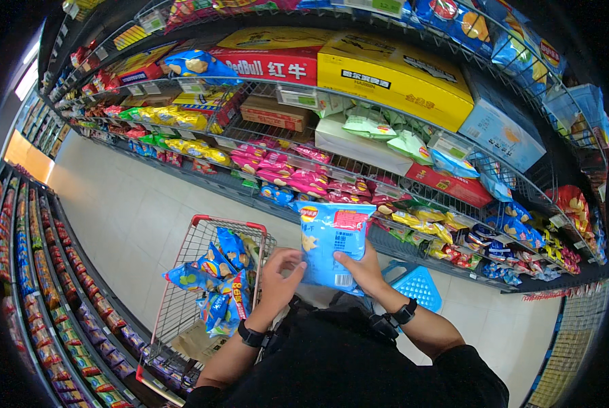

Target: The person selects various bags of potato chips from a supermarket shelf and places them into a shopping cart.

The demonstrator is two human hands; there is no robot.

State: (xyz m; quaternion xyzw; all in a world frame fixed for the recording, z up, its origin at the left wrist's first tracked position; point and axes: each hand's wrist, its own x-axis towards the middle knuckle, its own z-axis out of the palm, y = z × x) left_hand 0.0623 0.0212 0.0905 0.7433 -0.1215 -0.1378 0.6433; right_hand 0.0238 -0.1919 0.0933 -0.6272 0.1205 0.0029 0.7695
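Observation:
A light blue Lay's chip bag (pixel 319 260) is held upright in front of my chest, its printed back with a barcode turned towards me. My right hand (pixel 361 265) grips its right edge, thumb across the face. Beside the bag's left edge is my left hand (pixel 284 270), fingers curled and thumb apart from the index finger; nothing shows between them. Whether its fingertips touch the bag is hard to tell. Just left of that hand stands a wire shopping cart (pixel 182 255) with red corners. Several blue chip bags (pixel 212 262) are piled in it, above a brown cardboard piece (pixel 192 340).
Ahead runs a wire shelf unit with pink chip bags (pixel 294 176), green bags (pixel 368 122), a yellow Harbin carton (pixel 391 76) and a red Red Bull carton (pixel 269 61). A blue plastic step stool (pixel 416 288) stands at my right. Packed snack shelves (pixel 70 306) line the left.

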